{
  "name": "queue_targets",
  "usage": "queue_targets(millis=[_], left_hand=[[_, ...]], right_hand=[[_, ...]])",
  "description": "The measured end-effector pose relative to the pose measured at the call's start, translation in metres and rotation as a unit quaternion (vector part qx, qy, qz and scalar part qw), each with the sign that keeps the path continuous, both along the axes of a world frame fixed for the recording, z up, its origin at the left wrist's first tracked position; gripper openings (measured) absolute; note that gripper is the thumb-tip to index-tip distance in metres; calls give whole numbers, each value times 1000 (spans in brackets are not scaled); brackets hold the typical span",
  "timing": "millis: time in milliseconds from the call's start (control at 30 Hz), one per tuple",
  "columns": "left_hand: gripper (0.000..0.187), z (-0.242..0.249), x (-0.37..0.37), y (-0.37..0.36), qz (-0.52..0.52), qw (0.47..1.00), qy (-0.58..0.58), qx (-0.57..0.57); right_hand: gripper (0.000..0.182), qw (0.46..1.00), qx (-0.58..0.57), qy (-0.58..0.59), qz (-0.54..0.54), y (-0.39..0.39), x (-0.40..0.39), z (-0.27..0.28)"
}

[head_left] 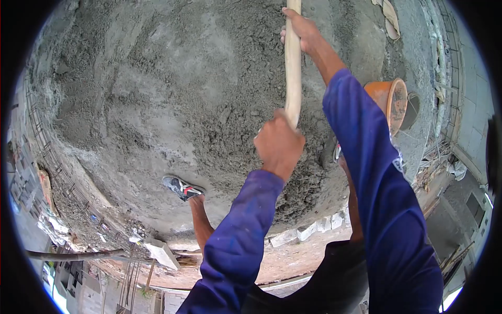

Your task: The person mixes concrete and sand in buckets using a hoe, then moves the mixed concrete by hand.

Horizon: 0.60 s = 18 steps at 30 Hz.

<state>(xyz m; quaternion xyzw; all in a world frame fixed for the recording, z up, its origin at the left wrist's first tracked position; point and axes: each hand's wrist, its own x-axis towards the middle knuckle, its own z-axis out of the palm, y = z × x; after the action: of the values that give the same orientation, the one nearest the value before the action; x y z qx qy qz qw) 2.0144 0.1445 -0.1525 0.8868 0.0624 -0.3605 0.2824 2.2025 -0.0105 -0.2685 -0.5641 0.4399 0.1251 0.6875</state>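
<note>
A pale wooden handle (294,68) runs from the top edge of the view down to the middle; its far end is out of frame. My left hand (281,145) is wrapped round the handle's lower end. Higher up, near the top edge, my right hand (302,32) grips the same handle with its fingers around it. Under both hands lies rough, wet-looking grey mortar (235,131), crumbly in the middle and smoother to the left.
An orange bucket (378,94) lies tilted right of my right forearm. My shoe (183,187) stands on the grey surface at lower left. Pale blocks (308,231) line the near edge. Rebar (57,165) runs along the left, and a cloth (389,20) lies upper right.
</note>
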Motion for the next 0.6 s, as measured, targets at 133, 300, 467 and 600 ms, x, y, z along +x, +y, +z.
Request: queue_targets(millis=[133, 300, 467, 600], left_hand=[[39, -3, -66, -14, -5, 992, 120, -25], [38, 28, -194, 70, -50, 978, 202, 3], [29, 134, -287, 158, -114, 956, 263, 63], [25, 244, -279, 235, -204, 930, 266, 150]], right_hand=[[35, 991, -11, 119, 57, -27, -40, -46], [18, 969, -126, 213, -5, 39, -205, -29], [17, 953, -100, 285, -8, 125, -358, 29], [14, 937, -50, 332, -97, 200, -431, 106]])
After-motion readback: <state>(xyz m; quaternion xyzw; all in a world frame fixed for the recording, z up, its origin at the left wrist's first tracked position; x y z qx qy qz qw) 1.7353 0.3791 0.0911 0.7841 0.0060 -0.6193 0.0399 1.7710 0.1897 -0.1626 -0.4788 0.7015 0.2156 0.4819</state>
